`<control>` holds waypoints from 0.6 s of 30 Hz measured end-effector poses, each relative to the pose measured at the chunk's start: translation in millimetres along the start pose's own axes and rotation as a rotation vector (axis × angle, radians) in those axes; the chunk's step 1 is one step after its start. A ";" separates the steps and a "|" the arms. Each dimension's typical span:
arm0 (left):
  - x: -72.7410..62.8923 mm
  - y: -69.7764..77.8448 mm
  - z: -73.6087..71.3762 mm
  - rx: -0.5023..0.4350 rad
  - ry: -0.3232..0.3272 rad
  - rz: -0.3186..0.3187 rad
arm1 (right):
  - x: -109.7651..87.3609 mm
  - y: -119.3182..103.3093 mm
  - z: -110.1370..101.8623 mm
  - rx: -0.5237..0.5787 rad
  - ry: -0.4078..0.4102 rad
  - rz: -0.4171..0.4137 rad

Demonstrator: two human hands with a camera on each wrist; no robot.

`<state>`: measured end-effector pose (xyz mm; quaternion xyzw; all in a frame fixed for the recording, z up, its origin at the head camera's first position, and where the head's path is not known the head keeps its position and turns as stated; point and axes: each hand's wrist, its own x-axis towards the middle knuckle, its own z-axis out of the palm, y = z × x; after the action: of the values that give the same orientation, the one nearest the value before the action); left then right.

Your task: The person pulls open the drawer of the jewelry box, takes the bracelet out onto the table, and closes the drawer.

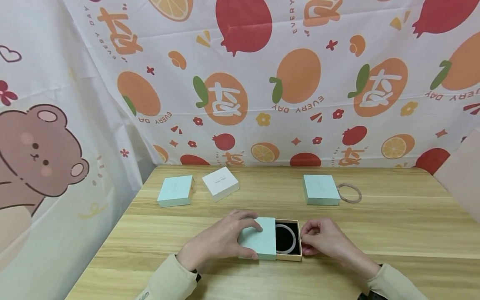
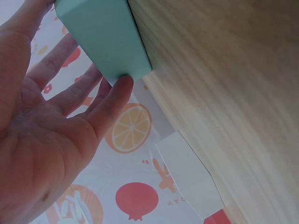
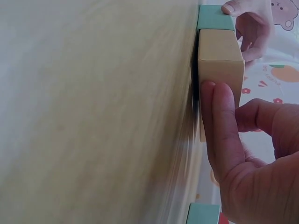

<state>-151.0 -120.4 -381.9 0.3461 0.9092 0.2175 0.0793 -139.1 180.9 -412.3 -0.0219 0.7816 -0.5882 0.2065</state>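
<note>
A mint box [image 1: 176, 190] and a white box [image 1: 220, 182] sit at the left rear; nearer, the left hand [image 1: 226, 235] grips a mint cover [image 1: 267, 241], fingers spread and bent round it. From the cover's right side juts a drawer [image 1: 289, 257] holding a bangle [image 1: 294, 239]. The right hand's [image 1: 324, 236] fingertips touch the drawer's end; whether they pinch, I cannot tell. Right rear, another mint box [image 1: 320, 188] stands beside a second bangle [image 1: 360, 194].

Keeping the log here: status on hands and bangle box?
Left hand gripping mint-green sleeve. Right hand touching outer end of black-lined tray. Tray partly out, bangle inside. Other boxes apart, farther back.
</note>
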 end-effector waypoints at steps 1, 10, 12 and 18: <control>-0.1 0.2 -0.2 0.000 0.000 0.000 | -0.1 -0.1 -0.3 0.001 -0.001 -0.001; -0.4 -0.5 0.2 -0.002 -0.001 -0.005 | -1.4 0.5 -2.6 0.004 0.012 0.005; -0.7 -0.3 0.2 -0.004 -0.002 -0.007 | -1.4 0.9 -3.2 0.003 0.014 0.006; -1.2 0.1 0.3 -0.002 -0.002 -0.007 | -0.9 1.8 -4.3 0.005 0.012 0.004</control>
<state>-150.0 -121.0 -382.1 0.3429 0.9101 0.2179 0.0812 -139.4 185.6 -412.8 -0.0162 0.7813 -0.5900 0.2028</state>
